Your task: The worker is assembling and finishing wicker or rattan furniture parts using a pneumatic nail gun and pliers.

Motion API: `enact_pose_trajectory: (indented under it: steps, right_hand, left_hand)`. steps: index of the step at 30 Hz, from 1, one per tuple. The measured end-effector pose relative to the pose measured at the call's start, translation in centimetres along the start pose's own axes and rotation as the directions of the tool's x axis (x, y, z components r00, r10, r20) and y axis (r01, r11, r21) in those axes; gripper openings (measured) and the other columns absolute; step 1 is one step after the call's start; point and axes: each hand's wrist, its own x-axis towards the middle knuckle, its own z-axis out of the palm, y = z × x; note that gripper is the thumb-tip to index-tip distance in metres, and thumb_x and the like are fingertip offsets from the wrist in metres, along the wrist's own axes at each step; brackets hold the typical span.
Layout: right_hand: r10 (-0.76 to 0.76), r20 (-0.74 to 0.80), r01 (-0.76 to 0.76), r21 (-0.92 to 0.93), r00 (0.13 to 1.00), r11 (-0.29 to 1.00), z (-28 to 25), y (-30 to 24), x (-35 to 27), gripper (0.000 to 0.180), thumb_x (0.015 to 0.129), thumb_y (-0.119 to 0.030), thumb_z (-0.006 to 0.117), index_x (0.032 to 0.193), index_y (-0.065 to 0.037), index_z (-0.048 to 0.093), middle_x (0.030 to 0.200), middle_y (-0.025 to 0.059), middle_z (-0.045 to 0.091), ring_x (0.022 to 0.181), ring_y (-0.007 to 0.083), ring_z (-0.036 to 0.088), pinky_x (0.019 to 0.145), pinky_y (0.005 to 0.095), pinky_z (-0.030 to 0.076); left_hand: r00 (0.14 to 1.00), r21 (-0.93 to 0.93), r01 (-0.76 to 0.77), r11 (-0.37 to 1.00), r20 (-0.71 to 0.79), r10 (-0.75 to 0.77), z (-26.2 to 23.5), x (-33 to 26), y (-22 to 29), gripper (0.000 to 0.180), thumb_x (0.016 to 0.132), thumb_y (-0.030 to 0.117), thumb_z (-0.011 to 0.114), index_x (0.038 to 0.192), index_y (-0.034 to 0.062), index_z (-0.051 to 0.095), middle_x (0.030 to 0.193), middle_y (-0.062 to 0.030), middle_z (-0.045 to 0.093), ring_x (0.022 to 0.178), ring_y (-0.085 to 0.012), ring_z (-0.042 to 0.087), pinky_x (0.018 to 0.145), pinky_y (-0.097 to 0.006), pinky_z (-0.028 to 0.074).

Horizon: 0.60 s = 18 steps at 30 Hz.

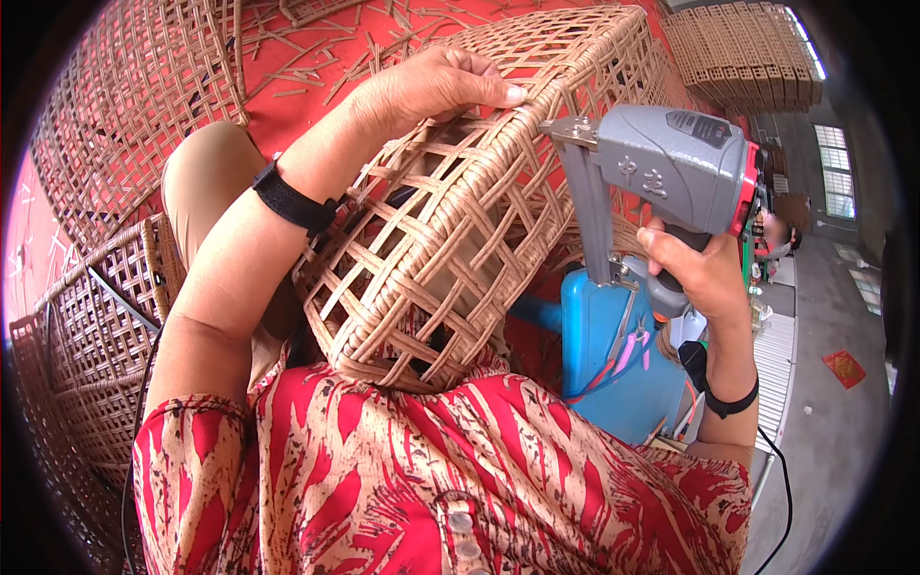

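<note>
A tan woven wicker basket (476, 192) rests tilted against my lap, its braided edge running up and away from me. My left hand (446, 84) grips that edge near the far end, thumb pressed on the weave and the other fingers curled, partly hidden. In my right hand (700, 273) is a grey electric nail gun (661, 158), held by its dark handle with a finger near the trigger area. The tool's nose is right beside the braided edge, close to my left thumb; I cannot tell whether it touches.
Red sheeting (316, 62) under the work is strewn with cut strips. Woven wickerwork (134, 115) stands at left, another basket (105, 335) below it. A blue stool (623, 402) at right carries pink-handled pliers (631, 350). A black cable (789, 508) trails at lower right.
</note>
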Motion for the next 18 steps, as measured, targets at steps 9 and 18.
enact_pose_trajectory:
  steps: [9,18]
  right_hand:
    - [-0.029,-0.024,0.029,-0.016,0.999,0.999,0.5,-0.4,-0.4,0.037,0.075,-0.005,0.074,0.109,0.001,0.058,0.094,0.0057,0.065,0.081,0.0114,0.061,0.070,0.0292,0.051]
    - [-0.108,0.055,0.113,-0.091,0.993,0.989,-1.1,-1.0,0.8,0.048,0.074,-0.009,0.076,0.117,0.002,0.056,0.106,0.0097,0.064,0.096,0.0165,0.060,0.086,0.0339,0.049]
  left_hand:
    - [1.000,-0.027,-0.020,0.999,0.007,0.020,-0.2,0.2,-0.4,0.025,0.088,0.033,0.068,0.083,0.0089,0.064,0.066,0.0060,0.056,0.057,-0.0027,0.046,0.051,-0.021,0.034]
    - [0.998,-0.052,-0.028,0.998,0.054,0.031,-0.4,0.2,-0.5,0.025,0.089,0.033,0.067,0.084,0.0087,0.064,0.069,0.0063,0.057,0.060,-0.0033,0.048,0.053,-0.020,0.036]
